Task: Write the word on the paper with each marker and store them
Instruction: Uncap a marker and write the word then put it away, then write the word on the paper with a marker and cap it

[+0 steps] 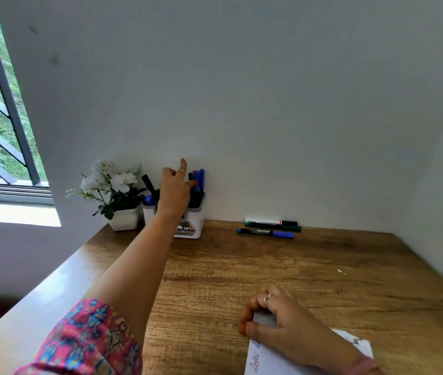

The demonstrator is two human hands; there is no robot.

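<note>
The left hand [175, 189] pinches a blue marker [196, 180] in the far white holder [196, 226], while the right hand [277, 320], fingers curled, presses the near paper [266, 361] on the wooden desk [309, 266].

White paper [269, 359] with blue handwriting lies at the near edge, three capped markers [269, 228] in red, green and blue lie side by side by the wall, and more blue and black ones stand in the white holder [194, 224].
</note>
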